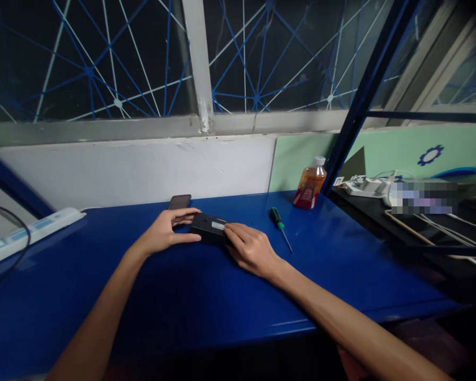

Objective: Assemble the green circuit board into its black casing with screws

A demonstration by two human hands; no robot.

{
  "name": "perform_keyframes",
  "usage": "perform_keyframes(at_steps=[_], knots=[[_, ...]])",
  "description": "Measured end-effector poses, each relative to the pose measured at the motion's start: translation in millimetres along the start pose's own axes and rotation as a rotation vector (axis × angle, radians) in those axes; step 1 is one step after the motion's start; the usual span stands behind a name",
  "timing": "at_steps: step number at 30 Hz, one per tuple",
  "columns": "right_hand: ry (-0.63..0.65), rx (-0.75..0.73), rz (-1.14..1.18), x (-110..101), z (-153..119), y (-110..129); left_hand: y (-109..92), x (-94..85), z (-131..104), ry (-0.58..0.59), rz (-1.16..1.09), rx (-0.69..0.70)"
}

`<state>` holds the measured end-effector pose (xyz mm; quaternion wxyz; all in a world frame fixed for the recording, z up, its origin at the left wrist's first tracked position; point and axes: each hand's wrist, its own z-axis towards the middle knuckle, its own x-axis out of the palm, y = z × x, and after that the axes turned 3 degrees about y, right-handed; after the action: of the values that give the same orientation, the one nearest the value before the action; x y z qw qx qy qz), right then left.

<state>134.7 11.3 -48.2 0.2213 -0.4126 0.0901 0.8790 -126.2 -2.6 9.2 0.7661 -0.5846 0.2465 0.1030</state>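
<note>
In the head view, I have the black rectangular box with a small white label (208, 226) between my two hands, over the middle of the glossy blue counter (162, 301). Whether it rests on the counter or is slightly lifted, I cannot tell. My right hand (256, 248) pinches its right end, the fingers lying on the upper face close to the label. My left hand (163, 228) has thumb and fingers spread around the left end; whether they really press on it, I cannot tell.

Behind my left hand lies a dark flat slab (180, 201). To the right of my right hand, apart from it, lies a screwdriver with a green-and-black handle (276, 216), which I am not touching.

I judge that the step in hand is holding and positioning the box. The next move seems to call for a steady right pinch and a surer left grip.
</note>
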Motion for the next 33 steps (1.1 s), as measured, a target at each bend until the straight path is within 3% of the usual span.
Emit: perform_keyframes(at_steps=[5, 14, 19, 27, 33], knots=[[-0.038, -0.098, -0.076, -0.3, 0.0, -0.8, 3.9, -5.2, -3.4, 0.038, 0.134, -0.025], [0.053, -0.101, 0.019, 4.0, -2.4, -1.5, 26.8, -0.1, -8.7, 0.059, 0.184, 0.018], [0.141, -0.112, 0.004, -0.2, -2.3, -3.1, 29.5, 5.3, -11.9, 0.139, 0.471, -0.005], [0.226, -0.062, 0.058, -6.8, -0.1, -8.5, 31.5, 11.9, -13.3, 0.162, 0.568, 0.023], [0.208, 0.102, 0.028, -15.6, 1.0, -18.4, 35.3, 12.4, -12.9, 0.174, 0.544, 0.031]])
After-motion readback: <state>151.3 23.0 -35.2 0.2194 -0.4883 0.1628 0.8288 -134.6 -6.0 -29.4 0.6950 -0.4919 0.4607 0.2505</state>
